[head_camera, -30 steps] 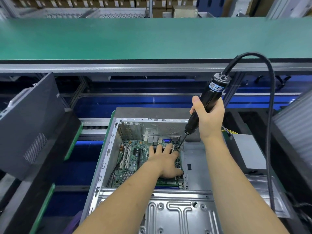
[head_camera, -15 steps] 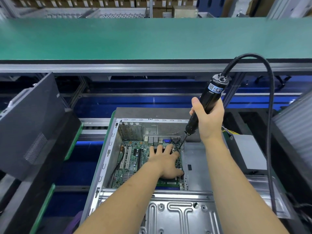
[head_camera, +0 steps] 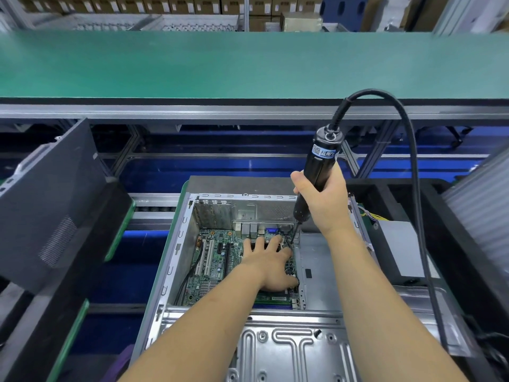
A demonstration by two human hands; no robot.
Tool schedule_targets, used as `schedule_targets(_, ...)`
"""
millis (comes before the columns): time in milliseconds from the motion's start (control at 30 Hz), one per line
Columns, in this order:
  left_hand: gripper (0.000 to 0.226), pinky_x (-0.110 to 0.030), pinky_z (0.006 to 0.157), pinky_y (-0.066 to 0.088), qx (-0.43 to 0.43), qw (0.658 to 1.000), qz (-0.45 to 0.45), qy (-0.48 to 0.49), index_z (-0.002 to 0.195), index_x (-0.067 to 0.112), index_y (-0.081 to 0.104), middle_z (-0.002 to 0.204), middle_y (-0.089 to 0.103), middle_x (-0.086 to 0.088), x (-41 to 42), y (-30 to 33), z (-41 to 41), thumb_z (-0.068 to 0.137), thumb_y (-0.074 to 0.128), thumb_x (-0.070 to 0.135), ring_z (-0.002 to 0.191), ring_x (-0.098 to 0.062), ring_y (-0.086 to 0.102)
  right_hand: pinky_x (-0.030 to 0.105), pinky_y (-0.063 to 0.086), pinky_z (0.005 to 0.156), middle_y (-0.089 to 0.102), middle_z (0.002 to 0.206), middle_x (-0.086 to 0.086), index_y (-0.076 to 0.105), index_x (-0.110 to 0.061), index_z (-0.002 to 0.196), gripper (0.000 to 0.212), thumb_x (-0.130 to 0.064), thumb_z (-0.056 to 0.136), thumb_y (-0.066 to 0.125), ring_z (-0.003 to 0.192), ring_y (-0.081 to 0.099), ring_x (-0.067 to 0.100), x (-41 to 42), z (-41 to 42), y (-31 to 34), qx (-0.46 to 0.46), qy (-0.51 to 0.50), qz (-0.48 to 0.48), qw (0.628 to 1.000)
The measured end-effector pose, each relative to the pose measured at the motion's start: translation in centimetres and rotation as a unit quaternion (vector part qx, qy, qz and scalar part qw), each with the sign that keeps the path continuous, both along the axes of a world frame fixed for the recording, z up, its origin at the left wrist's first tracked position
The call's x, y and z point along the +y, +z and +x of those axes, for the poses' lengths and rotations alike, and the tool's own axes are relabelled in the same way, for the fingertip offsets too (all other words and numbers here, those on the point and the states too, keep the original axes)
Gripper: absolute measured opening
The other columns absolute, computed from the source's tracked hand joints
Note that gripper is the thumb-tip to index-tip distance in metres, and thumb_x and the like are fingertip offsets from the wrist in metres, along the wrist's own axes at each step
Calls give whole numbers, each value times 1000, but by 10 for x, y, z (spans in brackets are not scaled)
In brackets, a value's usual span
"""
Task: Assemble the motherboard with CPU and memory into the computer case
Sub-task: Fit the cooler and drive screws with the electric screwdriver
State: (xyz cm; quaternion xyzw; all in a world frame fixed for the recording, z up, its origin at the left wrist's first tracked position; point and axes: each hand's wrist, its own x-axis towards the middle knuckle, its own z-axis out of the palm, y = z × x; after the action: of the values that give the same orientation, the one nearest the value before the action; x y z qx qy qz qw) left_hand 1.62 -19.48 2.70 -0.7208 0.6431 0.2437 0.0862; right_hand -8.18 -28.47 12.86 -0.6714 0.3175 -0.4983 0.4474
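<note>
An open silver computer case (head_camera: 179,244) lies on its side in front of me. The green motherboard (head_camera: 217,260) sits on its floor, white slots toward the left. My left hand (head_camera: 271,264) rests flat on the board's right half with fingers spread. My right hand (head_camera: 326,205) grips a black electric screwdriver (head_camera: 321,164) held nearly upright. Its bit (head_camera: 293,236) points down at the board's far right corner, just beyond my left fingertips. A thick black cable (head_camera: 413,188) arcs from the tool's top and down the right side.
A dark grey case side panel (head_camera: 49,199) leans at the left. A grey power supply (head_camera: 399,244) with coloured wires lies to the right of the case. A green conveyor belt (head_camera: 248,64) runs across behind. The case's drive-cage plate (head_camera: 289,351) is nearest me.
The screwdriver has tilted a little more upright and dropped slightly, bit still at the board's far right corner. My left hand stays flat on the board.
</note>
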Motion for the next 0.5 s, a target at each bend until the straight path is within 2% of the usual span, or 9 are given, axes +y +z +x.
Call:
schedule_targets(100, 77, -64, 113, -8, 2, 1000, 0, 1, 148, 35, 29, 163, 4, 2, 0, 0, 0, 82, 48, 69, 146, -38, 2, 15, 52, 73, 67, 85, 3, 54, -59, 87, 22, -57, 75, 73, 84, 67, 23, 1, 1, -2, 6, 5, -8, 1000)
schedule_targets(300, 78, -64, 113, -7, 0, 1000, -2, 1, 148, 35, 29, 164, 4, 2, 0, -1, 1, 81, 48, 70, 147, -38, 2, 16, 53, 74, 67, 84, 4, 54, -55, 87, 23, -56, 76, 74, 83, 66, 23, -2, 1, -3, -2, -2, -9, 1000)
schedule_targets(433, 77, -64, 113, -8, 4, 1000, 0, 3, 148, 36, 30, 164, 4, 2, 0, -1, 1, 81, 48, 69, 147, -38, 2, 31, 57, 77, 68, 81, 6, 54, -45, 85, 27, -56, 73, 76, 82, 67, 27, -7, 0, -7, 2, -18, 16, 1000)
schedule_targets(500, 77, -64, 114, -7, 5, 1000, 0, 5, 149, 36, 29, 164, 3, 2, 0, -2, 2, 82, 47, 69, 147, -38, 1, 40, 58, 78, 66, 81, 9, 56, -33, 89, 34, -54, 72, 78, 81, 67, 30, -8, 0, -9, 19, -19, 24, 999)
